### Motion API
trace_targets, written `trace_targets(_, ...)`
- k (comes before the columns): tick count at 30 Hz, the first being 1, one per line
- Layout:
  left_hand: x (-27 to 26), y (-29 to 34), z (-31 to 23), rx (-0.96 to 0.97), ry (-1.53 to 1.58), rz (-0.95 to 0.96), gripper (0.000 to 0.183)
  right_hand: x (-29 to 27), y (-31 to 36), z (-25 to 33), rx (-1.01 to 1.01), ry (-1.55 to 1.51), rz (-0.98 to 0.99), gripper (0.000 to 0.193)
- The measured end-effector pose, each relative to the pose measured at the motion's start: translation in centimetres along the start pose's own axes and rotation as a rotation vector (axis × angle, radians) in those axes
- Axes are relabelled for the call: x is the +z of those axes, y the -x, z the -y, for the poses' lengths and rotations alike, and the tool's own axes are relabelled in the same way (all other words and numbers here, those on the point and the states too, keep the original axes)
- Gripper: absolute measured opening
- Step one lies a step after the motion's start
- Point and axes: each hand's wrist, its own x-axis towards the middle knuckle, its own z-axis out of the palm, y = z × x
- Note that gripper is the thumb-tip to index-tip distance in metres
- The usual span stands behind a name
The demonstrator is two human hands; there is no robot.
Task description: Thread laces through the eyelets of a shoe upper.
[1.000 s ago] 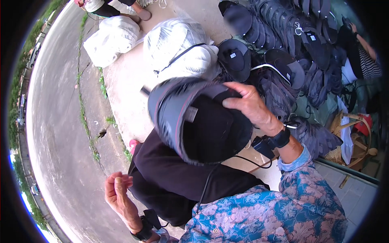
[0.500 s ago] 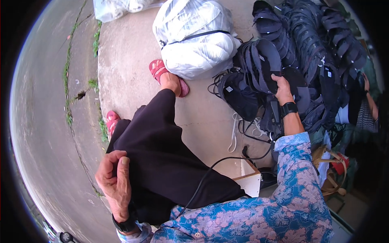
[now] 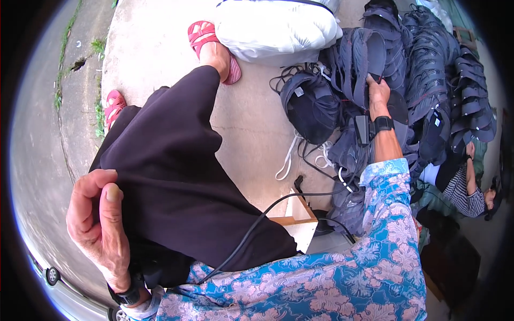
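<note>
My right hand (image 3: 378, 96) reaches into a heap of dark navy caps and grips the edge of a nested stack of caps (image 3: 357, 59). Its thumb shows, while most of its fingers are hidden; a tiny red spot shows by the thumb. Just left of that stack, another dark cap (image 3: 309, 115) with a small white label lies tilted. On the far left, beside my dark-clad knee, my left hand (image 3: 99, 224) is raised with curled fingers, the thumb close to the index finger. Anything between those fingertips is too small to make out.
A large white plastic bundle (image 3: 276, 32) stands ahead on the concrete. Long rows of nested caps (image 3: 428, 69) fill the right. Another person's hand (image 3: 470, 150) is beside them. A black cable (image 3: 267, 211) crosses my lap near a white, wood-edged box (image 3: 300, 227). White cords (image 3: 289, 155) lie on the floor.
The whole view has shifted, with the white bundle now higher and the other person more visible. My right hand still grips the caps. My left hand remains curled, appearing farther left.
</note>
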Motion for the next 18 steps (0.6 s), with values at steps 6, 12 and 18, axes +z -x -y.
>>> trace_targets(6, 0.2, 0.2, 0.2, 0.069, -0.05, 0.023, 0.01, -0.9, 3.0, 0.1, -0.766, 0.448, -0.393, 0.035)
trace_targets(12, 0.0, 0.2, 0.2, 0.081, -0.061, 0.009, 0.011, 4.5, 17.9, 4.2, -1.044, 0.444, 0.322, 0.017)
trace_targets(18, 0.0, 0.4, 0.5, 0.091, -0.024, 0.042, 0.01, 6.5, 19.7, 2.3, -0.889, 0.746, 0.187, 0.036)
